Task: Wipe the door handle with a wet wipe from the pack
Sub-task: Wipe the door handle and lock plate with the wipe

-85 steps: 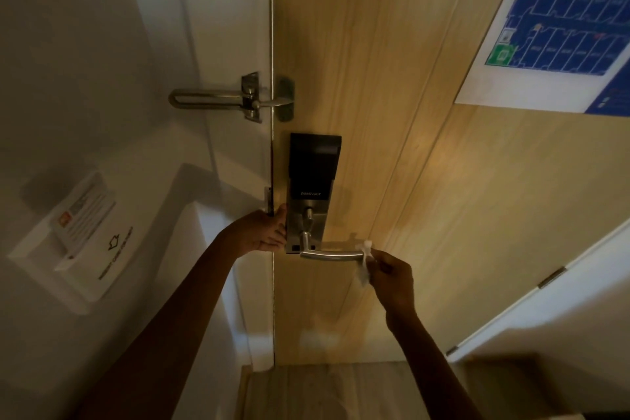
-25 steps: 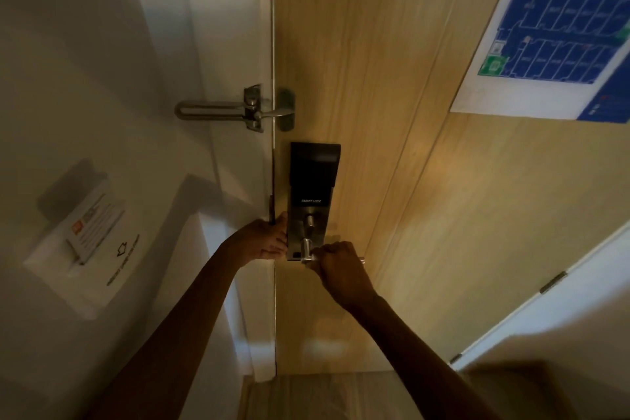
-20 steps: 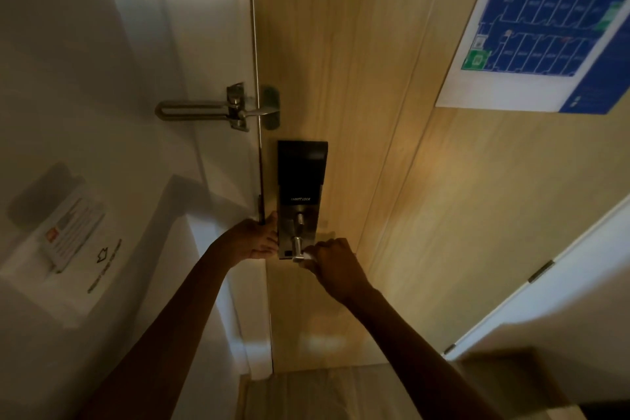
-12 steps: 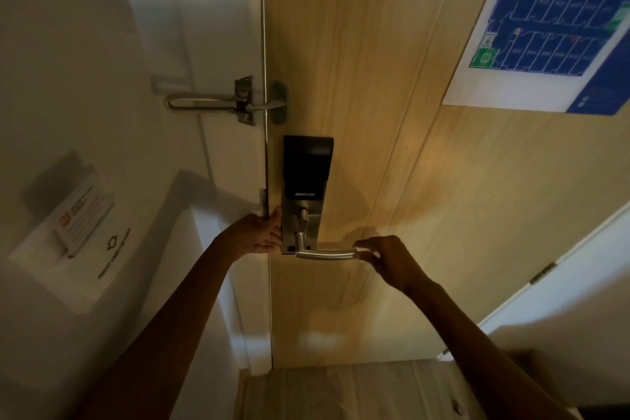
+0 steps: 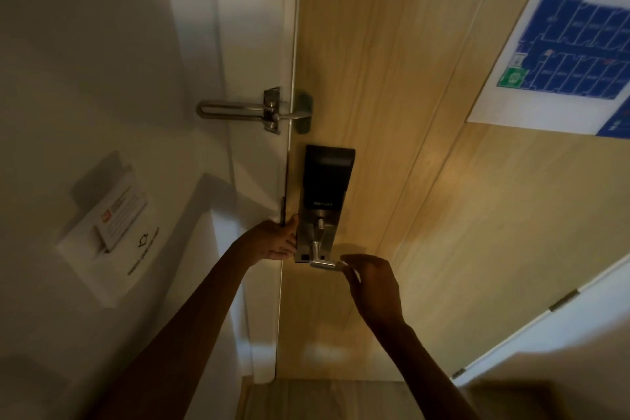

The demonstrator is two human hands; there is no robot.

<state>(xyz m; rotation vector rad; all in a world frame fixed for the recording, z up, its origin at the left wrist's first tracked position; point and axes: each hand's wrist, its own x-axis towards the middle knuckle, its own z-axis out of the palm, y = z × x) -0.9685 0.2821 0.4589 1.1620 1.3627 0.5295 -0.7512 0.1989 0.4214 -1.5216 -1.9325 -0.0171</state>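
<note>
Right hand (image 5: 373,286), back from lever tip, fingers clamped on door handle (image 5: 324,263) at 3 o'clock; wet wipe hidden; left hand (image 5: 272,241) flat, bracing door edge. Wiping mid-stroke.

1. You faced a door (image 5: 426,181) of pale honey wood with fine vertical grain.
2. Your lock plate (image 5: 326,181) was black above and brushed silver below.
3. The door handle (image 5: 324,264) was silver, as was the swing latch (image 5: 252,111).
4. The floor plan (image 5: 572,44) near the door's upper right corner was blue on white, with one green square.
5. The wall (image 5: 85,44) was off-white.
</note>
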